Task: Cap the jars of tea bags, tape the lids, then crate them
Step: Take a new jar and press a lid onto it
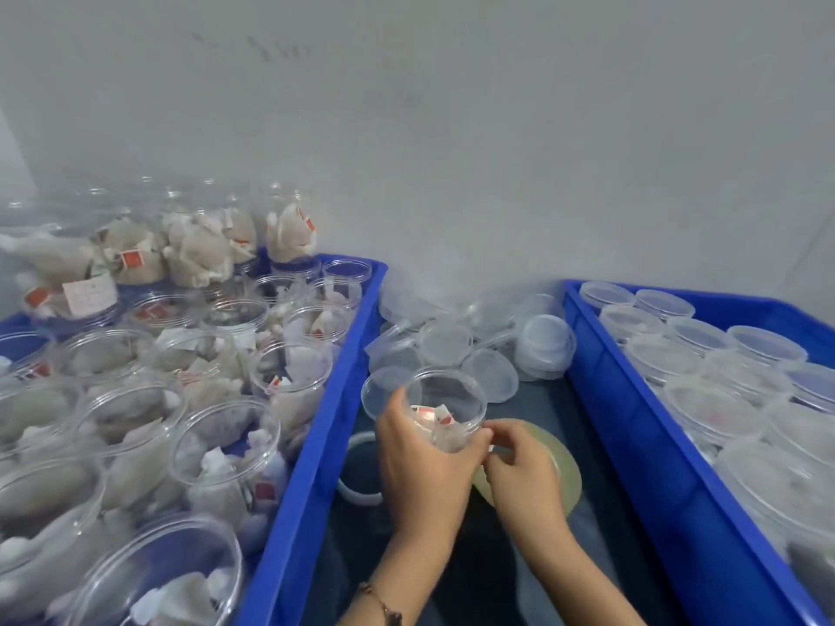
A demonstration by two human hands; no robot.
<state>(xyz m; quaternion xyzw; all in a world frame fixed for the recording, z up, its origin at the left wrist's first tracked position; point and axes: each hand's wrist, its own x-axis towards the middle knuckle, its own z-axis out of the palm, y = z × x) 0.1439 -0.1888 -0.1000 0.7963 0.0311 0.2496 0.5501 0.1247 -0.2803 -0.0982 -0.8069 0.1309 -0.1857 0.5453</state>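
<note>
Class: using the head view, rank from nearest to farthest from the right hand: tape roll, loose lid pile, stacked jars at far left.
1. Tape roll, just under the right hand.
2. Loose lid pile, beyond, between the crates.
3. Stacked jars, far left.

Plain grey wall behind; faint dark smudges high up; bracelet on wrist.

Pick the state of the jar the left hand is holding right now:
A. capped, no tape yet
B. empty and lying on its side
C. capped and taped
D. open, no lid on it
D. The jar gripped by the left hand shows an open rim with tea bags visible inside, and loose lids lie beyond it, between the two blue crates.
</note>
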